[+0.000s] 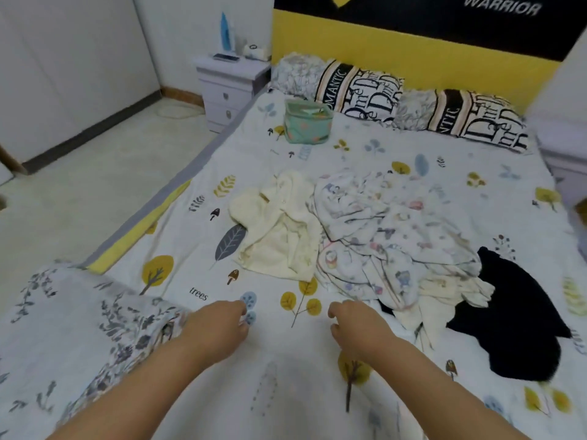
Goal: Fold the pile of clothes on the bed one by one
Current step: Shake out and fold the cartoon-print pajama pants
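A loose pile of clothes lies in the middle of the bed (197,255). A cream garment (279,230) is on its left. A white printed garment (390,236) is crumpled in the centre, and a black garment (521,315) lies on the right. My left hand (219,328) and my right hand (355,325) hover over the bare sheet just in front of the pile. Their fingers are loosely curled and hold nothing. Neither hand touches the clothes.
A green fabric box (306,122) stands near two lettered pillows (359,90) at the headboard. A floral quilt (70,338) is bunched at the near left. A white nightstand (228,87) with a blue bottle stands left of the bed.
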The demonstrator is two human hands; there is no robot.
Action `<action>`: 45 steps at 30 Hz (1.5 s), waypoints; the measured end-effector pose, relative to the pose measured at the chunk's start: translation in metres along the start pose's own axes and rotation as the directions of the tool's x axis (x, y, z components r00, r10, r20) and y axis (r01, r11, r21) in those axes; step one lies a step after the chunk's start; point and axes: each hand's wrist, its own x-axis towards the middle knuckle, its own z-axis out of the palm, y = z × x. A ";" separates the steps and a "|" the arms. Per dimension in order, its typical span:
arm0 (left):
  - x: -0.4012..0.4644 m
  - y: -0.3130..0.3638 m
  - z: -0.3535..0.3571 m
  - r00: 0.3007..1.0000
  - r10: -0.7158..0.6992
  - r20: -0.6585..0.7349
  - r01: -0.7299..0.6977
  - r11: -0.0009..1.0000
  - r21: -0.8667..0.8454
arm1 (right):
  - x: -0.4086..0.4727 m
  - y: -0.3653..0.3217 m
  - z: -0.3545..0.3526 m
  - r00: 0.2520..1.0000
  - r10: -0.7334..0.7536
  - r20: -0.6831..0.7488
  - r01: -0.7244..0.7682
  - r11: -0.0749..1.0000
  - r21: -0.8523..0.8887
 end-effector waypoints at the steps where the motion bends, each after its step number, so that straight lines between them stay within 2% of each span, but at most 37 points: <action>1: 0.009 0.008 0.001 1.000 0.015 0.000 -0.015 1.000 -0.003 | 0.005 0.014 0.001 1.000 0.026 -0.003 -0.026 1.000 -0.014; 7: 0.077 0.051 0.012 0.990 0.138 -0.033 -0.138 0.990 0.008 | 0.048 0.088 0.015 0.967 0.226 -0.120 -0.230 0.973 -0.020; 11: 0.138 0.091 0.028 0.973 0.223 -0.064 -0.221 0.975 0.036 | 0.085 0.133 0.023 0.865 0.364 -0.346 -0.354 0.931 0.095; 15: 0.187 0.132 0.046 0.941 0.307 -0.146 -0.300 0.952 0.069 | 0.120 0.167 0.027 0.827 0.493 -0.268 -0.450 0.868 0.208; 18: 0.217 0.154 0.057 0.921 0.356 -0.158 -0.332 0.930 0.159 | 0.139 0.182 0.034 0.815 0.508 -0.280 -0.444 0.857 0.261; 20: 0.234 0.162 0.069 0.911 0.394 -0.118 -0.358 0.901 0.245 | 0.148 0.191 0.047 0.859 0.466 -0.214 -0.414 0.876 0.246; 23: 0.246 0.164 0.088 0.900 0.437 -0.004 -0.408 0.844 0.348 | 0.148 0.191 0.059 0.887 0.375 -0.269 -0.332 0.924 0.191; 25: 0.242 0.164 0.096 0.898 0.440 0.022 -0.415 0.830 0.373 | 0.136 0.178 0.058 0.914 0.328 -0.240 -0.293 0.941 0.169; 27: 0.231 0.164 0.098 0.908 0.417 -0.031 -0.390 0.871 0.300 | 0.117 0.161 0.055 0.942 0.277 -0.190 -0.237 0.949 0.208; 29: 0.214 0.165 0.091 0.928 0.362 -0.090 -0.356 0.931 0.083 | 0.090 0.143 0.047 0.958 0.239 -0.158 -0.191 0.945 0.267; 31: 0.196 0.164 0.079 0.930 0.333 -0.156 -0.356 0.922 -0.153 | 0.062 0.128 0.033 0.968 0.199 -0.154 -0.134 0.926 0.354; 33: 0.177 0.165 0.061 0.899 0.347 -0.265 -0.416 0.866 -0.278 | 0.036 0.114 0.011 0.969 0.178 -0.173 -0.076 0.877 0.474; 35: 0.156 0.170 0.036 0.891 0.302 -0.338 -0.422 0.826 -0.374 | 0.010 0.103 -0.017 0.956 0.164 -0.243 0.008 0.816 0.578; 36: 0.145 0.173 0.020 0.917 0.245 -0.316 -0.383 0.767 -0.515 | -0.003 0.099 -0.033 0.948 0.162 -0.273 0.043 0.787 0.615; 38: 0.125 0.182 -0.015 0.948 0.180 -0.264 -0.319 0.547 -0.774 | -0.029 0.091 -0.066 0.935 0.191 -0.301 0.073 0.724 0.686; 39: 0.117 0.183 -0.032 0.945 0.169 -0.279 -0.326 0.514 -0.794 | -0.042 0.089 -0.082 0.929 0.206 -0.308 0.081 0.698 0.712; 41: 0.101 0.185 -0.068 0.913 0.212 -0.348 -0.406 0.534 -0.741 | -0.067 0.087 -0.113 0.901 0.256 -0.351 0.092 0.678 0.729; 43: 0.080 0.187 -0.108 0.868 0.227 -0.442 -0.487 0.564 -0.667 | -0.090 0.090 -0.137 0.864 0.316 -0.393 0.111 0.641 0.759; 45: 0.052 0.191 -0.156 0.810 0.227 -0.541 -0.568 0.531 -0.629 | -0.109 0.088 -0.158 0.839 0.351 -0.416 0.133 0.610 0.781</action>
